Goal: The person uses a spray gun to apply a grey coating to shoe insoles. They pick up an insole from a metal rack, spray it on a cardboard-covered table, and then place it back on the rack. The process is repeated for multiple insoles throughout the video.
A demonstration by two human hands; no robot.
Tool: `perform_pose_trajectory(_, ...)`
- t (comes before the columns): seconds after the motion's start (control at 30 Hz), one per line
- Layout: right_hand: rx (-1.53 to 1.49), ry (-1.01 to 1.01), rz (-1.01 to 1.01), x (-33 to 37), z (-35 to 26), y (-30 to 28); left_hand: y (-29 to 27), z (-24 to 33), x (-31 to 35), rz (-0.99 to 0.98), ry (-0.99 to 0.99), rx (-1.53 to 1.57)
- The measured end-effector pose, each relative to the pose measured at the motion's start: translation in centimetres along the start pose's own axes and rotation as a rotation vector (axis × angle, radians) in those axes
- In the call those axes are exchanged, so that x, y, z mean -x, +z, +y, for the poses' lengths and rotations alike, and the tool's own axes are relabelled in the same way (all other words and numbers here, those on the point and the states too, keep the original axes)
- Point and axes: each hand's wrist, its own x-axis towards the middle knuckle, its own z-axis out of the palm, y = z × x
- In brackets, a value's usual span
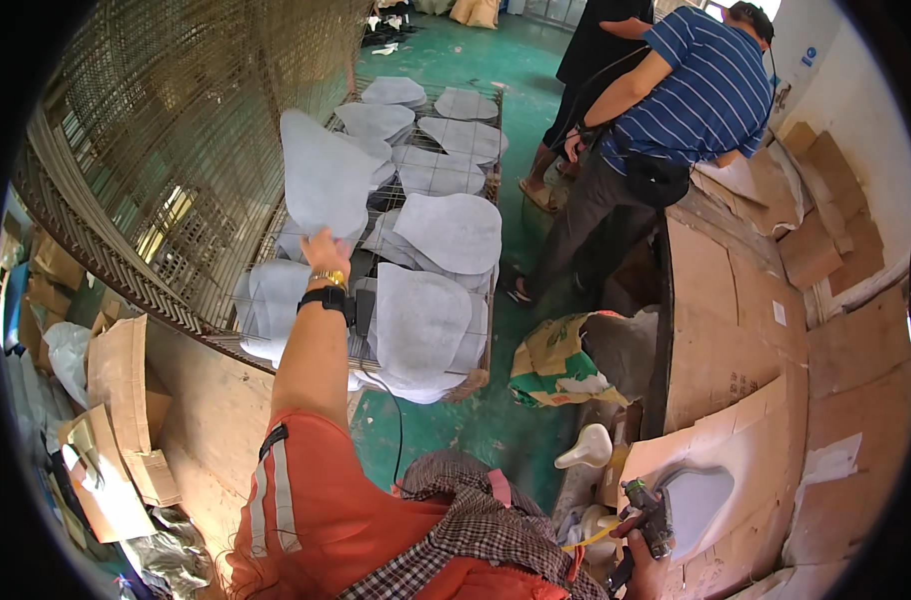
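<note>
My left hand (pixel 326 253) is stretched far forward, its fingers closed on the lower edge of a grey cut sheet piece (pixel 324 180). The piece stands tilted up above a wire rack (pixel 498 150), where stacks of similar rounded grey pieces (pixel 424 318) lie in rows. At the lower right, my right hand (pixel 644 568) grips a dark spray gun (pixel 654 522) with a yellow hose. Beside the spray gun, one grey piece (pixel 701 505) lies on a cardboard sheet (pixel 751 440) with pale residue around it.
A tall wire-mesh rack panel (pixel 191 130) rises on the left. Cardboard boxes (pixel 126 400) and plastic bags crowd the left edge. Right of the rack are a printed sack (pixel 561 365) and a cardboard-covered bench (pixel 711 320). A co-worker in a striped shirt (pixel 701 85) bends there, another person beside.
</note>
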Motion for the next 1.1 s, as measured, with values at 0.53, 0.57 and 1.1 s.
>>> perform_pose_trajectory(0.53,-0.183,-0.214,0.407,4.9,6.8,-6.6,5.6,-7.2,33.3,-0.79,-0.597,0.036)
perform_pose_trajectory(0.57,-0.229,-0.219,0.456,5.9,7.7,-8.2,5.7,-7.8,36.0,-0.847,-0.661,-0.009)
perform_pose_trajectory(1.1,-0.519,-0.099,1.115,18.9,14.5,-9.7,9.0,-18.4,57.4,-1.359,-0.744,-0.446)
